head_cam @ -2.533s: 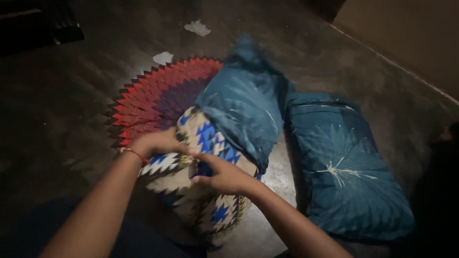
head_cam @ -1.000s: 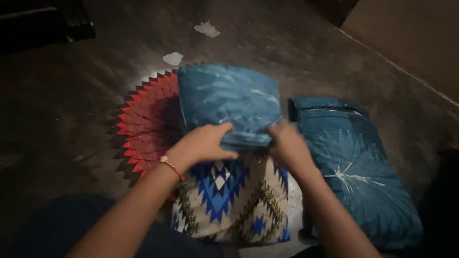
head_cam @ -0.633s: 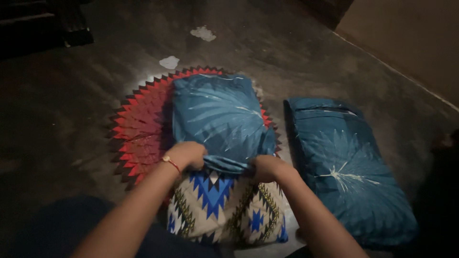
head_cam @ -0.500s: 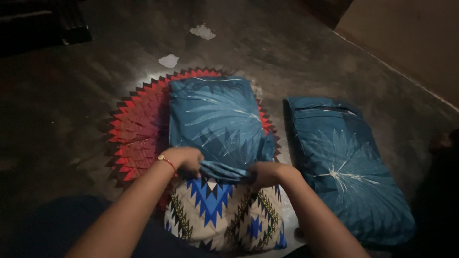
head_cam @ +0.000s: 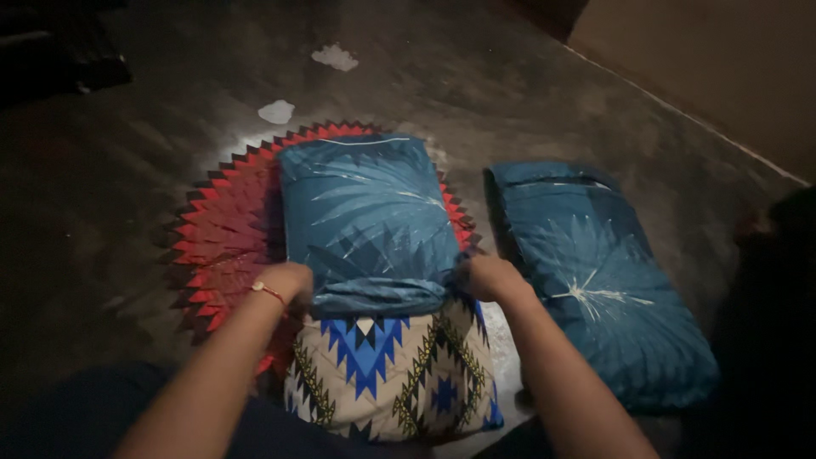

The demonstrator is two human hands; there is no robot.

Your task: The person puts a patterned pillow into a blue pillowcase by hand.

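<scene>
Pillow: (head_cam: pixel 378 374) lies on the floor close to the person, long axis running away from the camera; near end bare, cream with blue and dark zigzag diamonds, far part inside the blue cover.
Blue cover: (head_cam: pixel 365 217) teal pillowcase with pale leaf print, pulled over the far half of the pillow; open mouth bunched across the middle, closed end pointing away.
Left hand: (head_cam: pixel 287 279) fingers curled shut on the left side of the cover's bunched edge; thin red band on the wrist.
Right hand: (head_cam: pixel 486 276) clenched on the right side of the same edge.
Round mat: (head_cam: pixel 225 242) red with dark sawtooth rim, under the pillow, showing mostly to its left.
Second pillow: (head_cam: pixel 603 272) fully in a matching teal leaf-print cover, just right of the first, lying parallel, slightly angled.
Paper scraps: (head_cam: pixel 335 57) two pale bits on the floor beyond the mat.
Floor: (head_cam: pixel 110 170) dark, dull, mottled.
Wall: (head_cam: pixel 714 59) tan, upper right, meets floor along a diagonal line.
Room: dim.
</scene>
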